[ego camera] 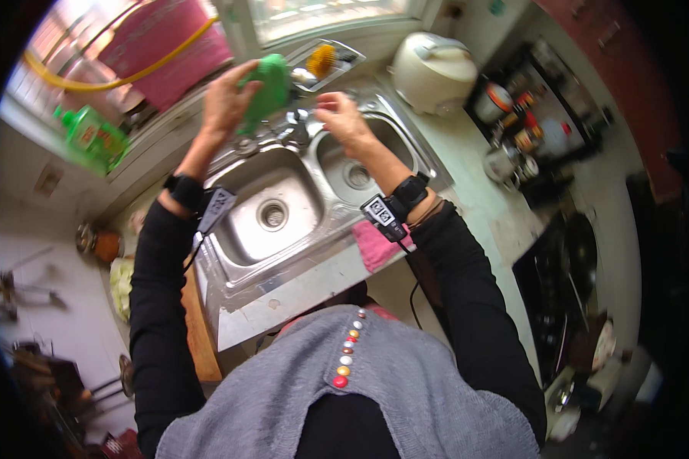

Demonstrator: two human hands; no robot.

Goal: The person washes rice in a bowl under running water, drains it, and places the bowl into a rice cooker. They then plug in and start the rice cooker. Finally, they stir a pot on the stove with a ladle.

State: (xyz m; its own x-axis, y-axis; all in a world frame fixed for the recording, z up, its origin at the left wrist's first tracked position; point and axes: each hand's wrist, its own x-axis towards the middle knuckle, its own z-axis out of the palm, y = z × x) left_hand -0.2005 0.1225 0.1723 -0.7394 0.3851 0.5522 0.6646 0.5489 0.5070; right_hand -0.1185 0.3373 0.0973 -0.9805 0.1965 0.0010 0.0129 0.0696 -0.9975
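Behind the double-basin stainless steel sink (344, 221), my left hand (229, 97) is closed on a green cloth (271, 86), held up near the window. The cloth is slightly blurred and hangs to the right of the fingers. My right hand (344, 121) holds nothing, its fingers apart and partly curled. It hovers over the back of the smaller right basin (359, 172), just right of the chrome faucet (293, 129). The larger left basin (264, 198) lies below my left wrist. A pink cloth (376, 246) drapes over the counter's front edge, partly under my right wrist.
A wire rack (344, 57) with a yellow brush (321, 60) sits behind the faucet, and a rice cooker (434, 72) stands at right. On the left are a green detergent bottle (95, 137) and a wooden board (198, 333). Condiment bottles (528, 126) crowd the right corner, above a stove (545, 298).
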